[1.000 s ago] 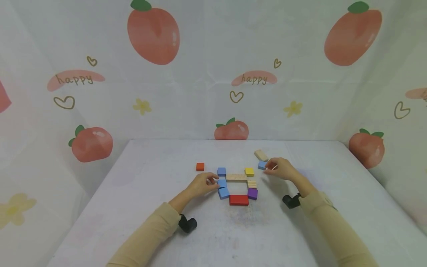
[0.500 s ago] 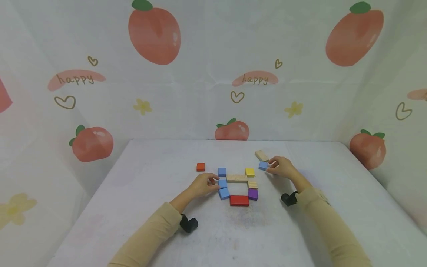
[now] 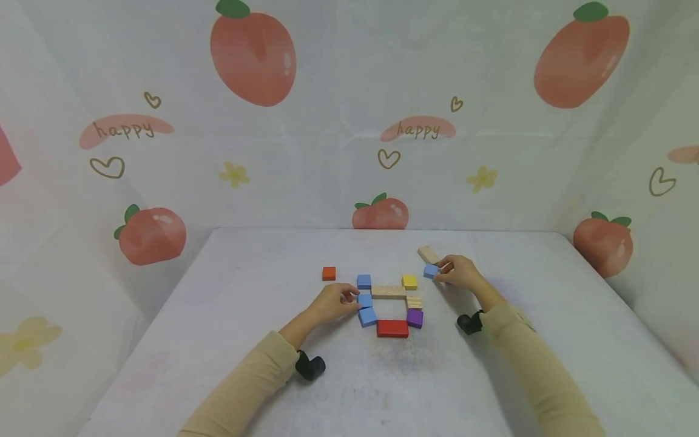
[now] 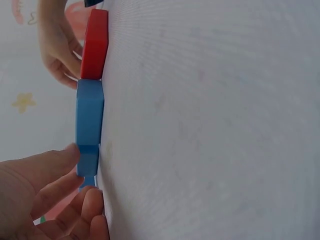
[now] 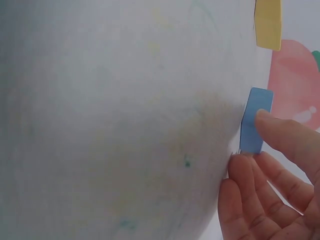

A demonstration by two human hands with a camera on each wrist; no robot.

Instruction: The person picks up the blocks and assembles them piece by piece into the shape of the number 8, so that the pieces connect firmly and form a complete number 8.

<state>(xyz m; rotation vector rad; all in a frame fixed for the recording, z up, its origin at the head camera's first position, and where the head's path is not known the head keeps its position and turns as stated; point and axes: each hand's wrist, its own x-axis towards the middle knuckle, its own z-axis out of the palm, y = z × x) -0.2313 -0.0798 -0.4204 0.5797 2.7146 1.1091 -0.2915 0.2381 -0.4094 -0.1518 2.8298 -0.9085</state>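
Note:
In the head view, small coloured blocks form a ring on the table. My left hand [image 3: 332, 302] is at its left side, thumb and index finger at the edges of the middle blue block [image 4: 88, 161]. Another blue block [image 3: 368, 317] sits just nearer, and a third blue block [image 3: 363, 281] farther back. To the right, outside the ring, my right hand [image 3: 460, 273] pinches a separate blue block [image 5: 256, 122]; its thumb lies over one face, with fingers at the end. That block rests on the table, close to a plain wooden block [image 3: 428, 254].
The ring also has a long wooden block [image 3: 388, 292], a yellow block [image 3: 409, 281], a ridged wooden block [image 3: 414, 302], a purple block [image 3: 415, 318] and a red block [image 3: 392, 328]. An orange-red block [image 3: 329, 274] lies apart at the back left.
My right hand has shifted slightly leftward, its fingers closing in on the separate blue block. The left hand stays at the ring's middle blue block.

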